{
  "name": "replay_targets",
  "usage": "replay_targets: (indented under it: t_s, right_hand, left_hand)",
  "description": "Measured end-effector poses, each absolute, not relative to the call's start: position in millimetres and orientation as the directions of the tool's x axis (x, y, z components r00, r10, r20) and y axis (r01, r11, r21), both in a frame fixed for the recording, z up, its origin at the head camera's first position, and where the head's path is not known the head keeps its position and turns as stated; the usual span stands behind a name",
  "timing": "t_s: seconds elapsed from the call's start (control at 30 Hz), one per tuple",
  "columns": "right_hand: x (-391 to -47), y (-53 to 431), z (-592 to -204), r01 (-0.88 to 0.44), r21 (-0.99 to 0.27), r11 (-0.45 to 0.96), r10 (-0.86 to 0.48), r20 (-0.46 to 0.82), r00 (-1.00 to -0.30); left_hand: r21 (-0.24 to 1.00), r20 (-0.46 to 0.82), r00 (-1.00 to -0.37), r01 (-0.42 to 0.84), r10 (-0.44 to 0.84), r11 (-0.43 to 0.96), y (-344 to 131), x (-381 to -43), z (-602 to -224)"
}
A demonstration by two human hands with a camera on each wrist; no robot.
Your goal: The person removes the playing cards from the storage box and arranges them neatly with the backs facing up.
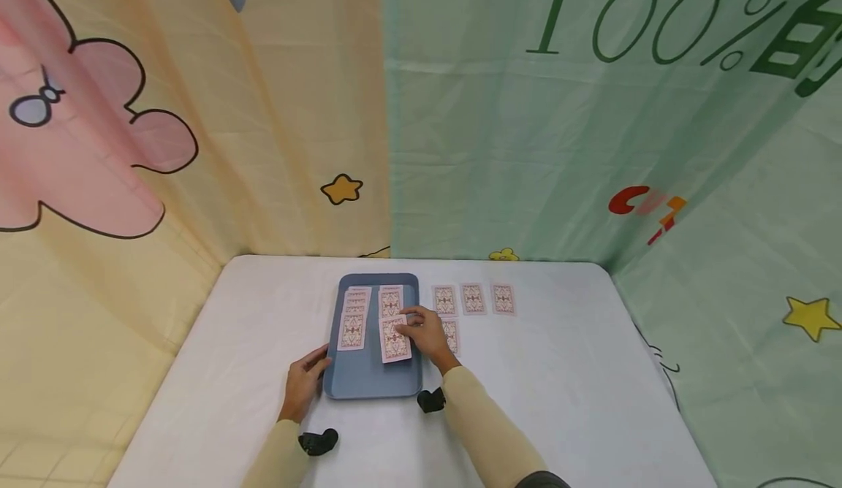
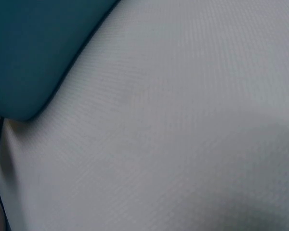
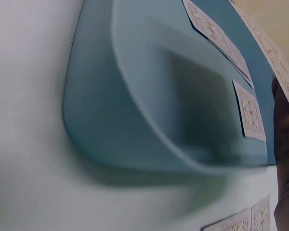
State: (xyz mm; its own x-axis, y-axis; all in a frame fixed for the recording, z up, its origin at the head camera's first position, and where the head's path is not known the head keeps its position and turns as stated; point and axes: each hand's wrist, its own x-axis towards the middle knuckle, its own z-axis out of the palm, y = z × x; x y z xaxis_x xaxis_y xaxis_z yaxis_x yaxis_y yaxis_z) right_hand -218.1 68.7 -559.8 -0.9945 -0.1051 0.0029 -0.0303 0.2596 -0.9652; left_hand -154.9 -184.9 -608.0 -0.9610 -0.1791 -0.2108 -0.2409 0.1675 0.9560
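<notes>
In the head view a blue tray lies on the white table. My right hand pinches a playing card by its right edge, the patterned back up. That card is raised over the tray, its shadow falling on the tray floor in the right wrist view. At the tray's left side rests my left hand, its fingers fairly straight against the rim. Inside the tray an overlapping column of cards lies on the left, and further cards lie at the upper right, partly behind the held card.
Right of the tray, three face-down cards form a row, with another card below, partly hidden by my right hand. Black wrist straps hang at both sleeves. Printed curtains stand behind the table.
</notes>
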Motion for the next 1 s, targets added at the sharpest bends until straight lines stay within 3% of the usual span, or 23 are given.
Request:
replay_targets:
  t_s: [0.43,0.73,1.0]
  right_hand:
    - [-220,104,-562,0.017,-0.979,0.203,-0.028,-0.024,-0.999]
    - [-209,129,-530,0.032,-0.986,0.163,0.011,-0.03,-0.999]
    - [-222,155,-564,0.087,-0.981,0.174,0.099,-0.071,-0.993]
  left_hand:
    - [0.957,-0.207,-0.963,-0.236,-0.17,0.168,-186,-154,-607]
    - [0.955,-0.218,-0.961,-0.247,-0.172,0.167,-187,-156,-608]
    - [0.954,-0.233,-0.959,-0.257,-0.161,0.152,-187,-156,-608]
